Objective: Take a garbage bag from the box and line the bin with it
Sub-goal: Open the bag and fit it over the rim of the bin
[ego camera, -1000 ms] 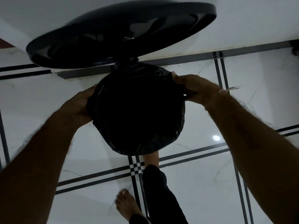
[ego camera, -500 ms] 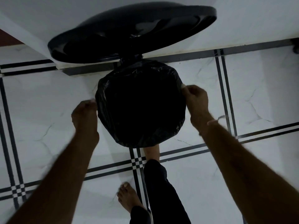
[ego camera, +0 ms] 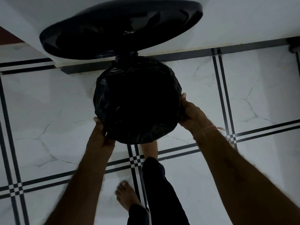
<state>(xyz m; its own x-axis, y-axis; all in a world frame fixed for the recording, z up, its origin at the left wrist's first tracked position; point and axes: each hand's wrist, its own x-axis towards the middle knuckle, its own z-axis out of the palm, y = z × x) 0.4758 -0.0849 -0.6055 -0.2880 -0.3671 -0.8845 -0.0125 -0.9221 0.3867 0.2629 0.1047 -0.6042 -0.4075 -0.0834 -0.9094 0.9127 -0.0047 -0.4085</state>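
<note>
A round pedal bin stands on the tiled floor with its black lid (ego camera: 120,28) raised toward the wall. A black garbage bag (ego camera: 138,101) lies inside it, and its edge is folded over the rim all around. My left hand (ego camera: 100,135) grips the bag's edge at the near-left side of the rim. My right hand (ego camera: 190,114) holds the bag's edge at the near-right side. The bin's body under the plastic is hidden, and no box is in view.
White marble floor tiles with black double stripes (ego camera: 222,88) spread all around. A white wall (ego camera: 243,21) with a dark skirting runs behind the bin. One bare foot (ego camera: 149,150) presses near the bin's base, the other foot (ego camera: 126,197) stands closer to me.
Both hands have slid from the sides of the rim down to its near edge. The view has shifted slightly left.
</note>
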